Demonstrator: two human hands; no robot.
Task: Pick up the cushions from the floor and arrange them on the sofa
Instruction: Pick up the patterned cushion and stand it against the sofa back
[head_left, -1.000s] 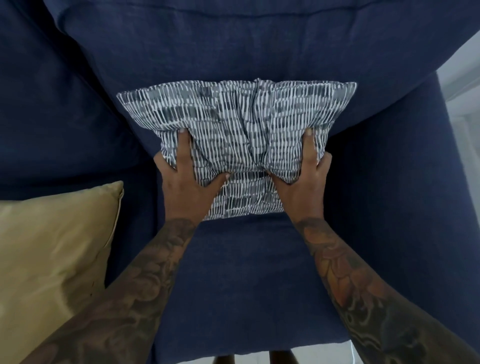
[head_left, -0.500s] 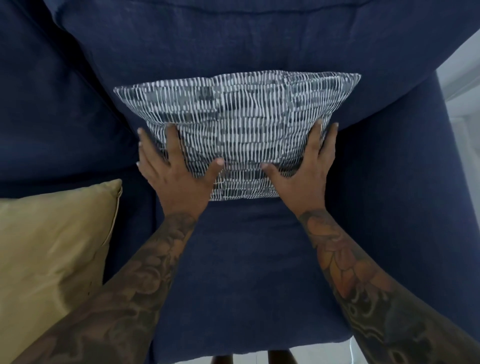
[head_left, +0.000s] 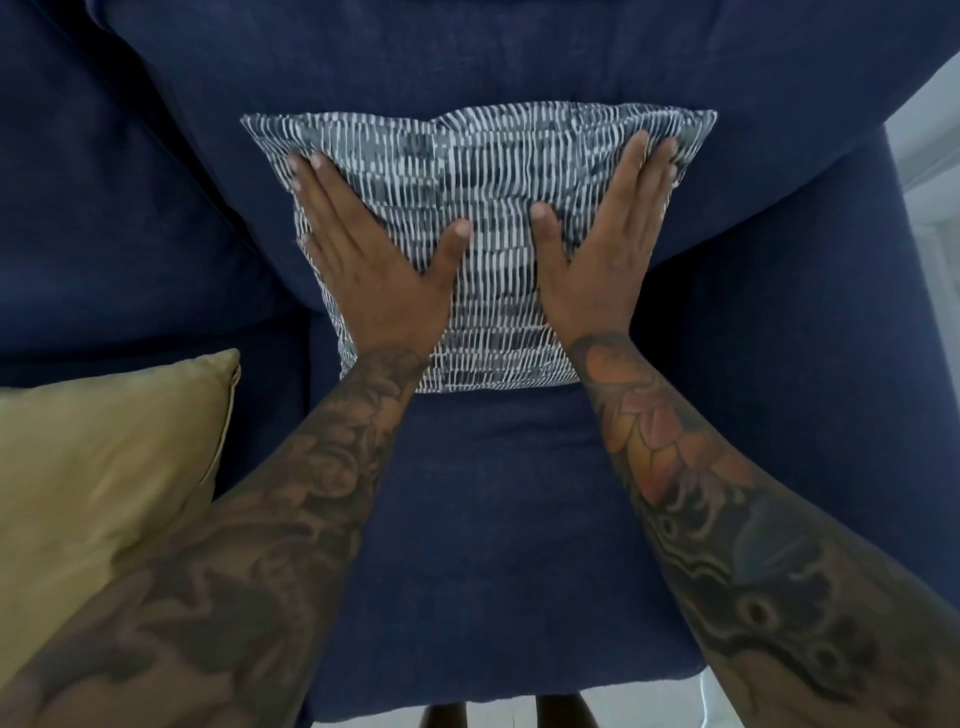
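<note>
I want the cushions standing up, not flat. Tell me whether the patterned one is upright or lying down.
Upright. The patterned cushion stands on the sofa seat, leaning against the backrest, both flat hands pressing its face.

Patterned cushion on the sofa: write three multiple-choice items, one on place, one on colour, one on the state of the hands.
1. The patterned cushion rests:
A. on the floor
B. against the sofa backrest
C. on top of the gold cushion

2. The other cushion is:
A. red
B. white
C. gold

3. The left hand and right hand are:
A. flat and open on the cushion
B. clenched around its corners
C. off it

Key: 1 B, it stands upright on the seat against the back; 2 C, shiny gold fabric at left; 3 A, fingers spread flat on its face.
</note>
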